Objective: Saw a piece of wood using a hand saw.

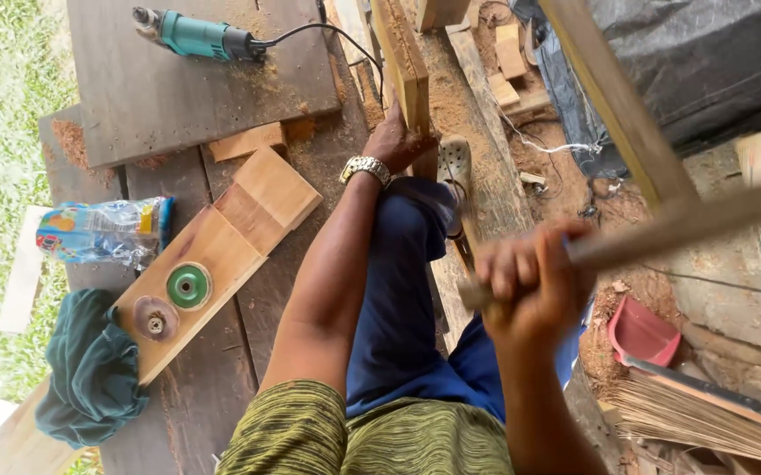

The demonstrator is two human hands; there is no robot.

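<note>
A: What is seen of the place?

B: A dark plank bench (178,97) is seen outdoors, with grass at the left and sawdust-strewn ground at the right. A black tarp (706,62) is draped at the upper right.

A: What is held?

B: A board (405,66) is set on edge near the bench's far right edge, its long axis running away from the person toward the top of the view. It is pressed by the left hand (396,139), whose fingers are curled against its near end; a metal watch (365,167) is worn on that wrist. A wooden handle (688,224) is gripped by the right hand (534,281), fingers wrapped tightly round it. The handle is blurred; it points to the right and slightly upward. What is at its far end cannot be told.

A: And on the bench?

B: A teal grinder (200,37) is laid at the far edge, its nose pointing left. Two discs, green (189,286) and grey (155,318), are rested on a pale plank (222,251). A plastic bag (103,233) is laid at the left edge; its contents cannot be made out. A green cloth (90,369) is bunched at the near left corner.

A: On the ground?

B: A red dustpan (642,334) is seen, with sawdust beside it and a broom (697,413) just next to it.
</note>
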